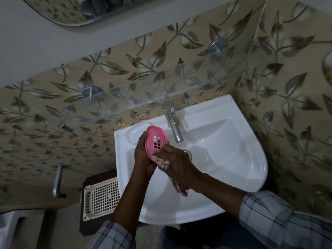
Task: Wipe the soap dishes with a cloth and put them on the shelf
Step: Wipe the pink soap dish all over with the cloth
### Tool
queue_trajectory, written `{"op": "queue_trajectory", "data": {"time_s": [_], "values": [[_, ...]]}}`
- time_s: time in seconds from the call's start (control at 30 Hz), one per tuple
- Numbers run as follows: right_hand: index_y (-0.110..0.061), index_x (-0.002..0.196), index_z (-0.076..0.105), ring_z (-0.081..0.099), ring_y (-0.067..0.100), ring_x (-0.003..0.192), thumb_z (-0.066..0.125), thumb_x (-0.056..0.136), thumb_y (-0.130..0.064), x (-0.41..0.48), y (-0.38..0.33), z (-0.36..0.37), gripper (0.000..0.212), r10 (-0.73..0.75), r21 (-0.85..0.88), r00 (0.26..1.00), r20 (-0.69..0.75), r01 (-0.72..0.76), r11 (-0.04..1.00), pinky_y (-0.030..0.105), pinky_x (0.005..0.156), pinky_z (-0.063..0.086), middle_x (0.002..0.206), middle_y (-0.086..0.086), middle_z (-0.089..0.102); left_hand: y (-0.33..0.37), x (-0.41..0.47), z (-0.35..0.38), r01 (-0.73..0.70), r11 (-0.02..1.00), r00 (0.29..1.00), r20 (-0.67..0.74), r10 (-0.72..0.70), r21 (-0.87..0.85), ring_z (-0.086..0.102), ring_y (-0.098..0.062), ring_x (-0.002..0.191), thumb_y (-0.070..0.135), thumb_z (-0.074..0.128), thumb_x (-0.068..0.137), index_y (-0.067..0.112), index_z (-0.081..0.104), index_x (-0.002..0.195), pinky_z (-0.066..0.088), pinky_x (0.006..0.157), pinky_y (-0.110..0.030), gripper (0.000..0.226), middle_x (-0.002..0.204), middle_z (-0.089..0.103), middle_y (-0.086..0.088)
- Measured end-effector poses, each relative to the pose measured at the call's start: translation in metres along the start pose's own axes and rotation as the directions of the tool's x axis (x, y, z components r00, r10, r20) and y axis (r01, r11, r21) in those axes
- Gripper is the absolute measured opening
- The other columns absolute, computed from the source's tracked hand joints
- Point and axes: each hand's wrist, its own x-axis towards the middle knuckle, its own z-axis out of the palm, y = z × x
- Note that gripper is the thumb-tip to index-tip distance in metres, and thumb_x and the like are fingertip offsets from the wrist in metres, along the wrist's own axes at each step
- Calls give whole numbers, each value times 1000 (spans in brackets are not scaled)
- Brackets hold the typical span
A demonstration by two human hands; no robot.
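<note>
A: Taking the white wash basin (pixel 255 169) as the landmark and going left to right, what is sitting farthest left of it?

B: A metal wall pipe (pixel 57 180) is sticking out of the leaf-patterned wall tiles (pixel 287 87), well to the left of the basin. Between it and the basin, a cream perforated tray (pixel 101 198) is lying on a dark brown surface (pixel 89 178), just beside the basin's left edge.

A: And the hands?

B: Over the basin's left half, the left hand (pixel 143 155) is grasping a pink soap dish (pixel 156 141), fingers curled round its left edge, holding it tilted with its slotted face towards the camera. The right hand (pixel 177 165) is clenched round a patterned cloth (pixel 164 163) and is pressing it against the dish's lower edge. A tail of cloth is hanging out below that hand. Both arms are wearing checked sleeves (pixel 280 216).

A: What is lying behind them?

B: A chrome tap (pixel 173 123) is standing at the back of the basin, just right of the dish, and the drain (pixel 188 154) is showing beside the right hand. Above the basin, a glass shelf (pixel 125 97) is running along the wall on round metal brackets (pixel 91 92), and a mirror's edge (pixel 59 13) is showing higher up, to the left.

A: Any brand, label or writing?

B: I am reading none on the dish, the tray or the tap; the light is dim.
</note>
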Motion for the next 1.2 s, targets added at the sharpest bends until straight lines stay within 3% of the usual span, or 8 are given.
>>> {"op": "queue_trajectory", "data": {"time_s": [0.27, 0.4, 0.53, 0.67, 0.83, 1.0, 1.1, 1.2], "values": [[0, 110, 73, 70, 24, 91, 69, 81, 8, 9, 11, -5, 30, 55, 128, 994, -93, -43, 991, 31, 83, 56, 100, 17, 70, -10, 3, -7, -30, 1000, 997, -73, 31, 7, 67, -31, 88, 48, 56, 94, 4, 56, 131, 53, 86, -43, 58, 98, 69, -19], [1, 105, 71, 67, -7, 81, 62, 82, 16, 3, 21, -13, 29, 37, 176, 999, -19, -33, 984, 12, 70, 55, 90, 8, 70, -5, 0, -4, -18, 1000, 998, -56, 20, 21, 64, -31, 89, 46, 54, 95, 5, 58, 126, 51, 87, -43, 51, 99, 67, -20], [-3, 104, 75, 68, 10, 90, 63, 78, 15, 7, 18, -11, 33, -3, 85, 1000, -2, 4, 996, 20, 82, 54, 98, 9, 73, -6, -2, -6, -25, 999, 996, -79, 27, 31, 65, -32, 89, 46, 51, 97, 5, 54, 132, 53, 85, -44, 53, 106, 65, -22], [-7, 99, 74, 63, -6, 83, 71, 79, 2, 13, 25, -24, 23, 208, 208, 978, -10, -202, 957, 11, 74, 47, 93, -1, 74, 5, -6, -10, -4, 1000, 1000, -30, 5, 29, 70, -30, 87, 49, 45, 99, 7, 61, 119, 59, 77, -39, 49, 95, 75, -18], [-15, 99, 69, 72, 22, 86, 80, 62, -8, 13, 28, -34, 40, 652, 523, 744, 143, -616, 589, 43, 85, 59, 95, 6, 75, 19, -10, -16, -72, 997, 997, -12, 72, -17, 71, -29, 86, 46, 48, 99, 8, 62, 122, 59, 78, -38, 47, 101, 72, -18], [-4, 89, 73, 67, 35, 70, 73, 74, 5, 0, 18, -28, 18, 701, 860, 702, 128, -431, 275, 41, 60, 54, 84, 23, 73, 27, -15, -19, -58, 998, 998, 40, 57, 6, 71, -32, 86, 48, 52, 93, 6, 58, 131, 60, 75, -37, 57, 106, 70, -22], [-13, 91, 73, 73, 25, 76, 74, 83, -12, -2, 8, -18, 9, 680, 805, 709, -190, -284, 521, 32, 59, 57, 86, 8, 77, 26, -19, -19, -4, 998, 999, 46, 2, 55, 64, -36, 98, 49, 54, 91, 5, 52, 139, 57, 81, -42, 66, 118, 64, -25], [-15, 100, 68, 67, 9, 82, 68, 90, -18, 7, 0, -12, 11, 324, 246, 796, -512, -226, 943, 20, 71, 53, 91, 0, 74, 27, -23, -20, 31, 995, 999, 27, -34, 96, 61, -38, 102, 49, 49, 97, 5, 55, 136, 54, 83, -45, 60, 121, 60, -25]]}}
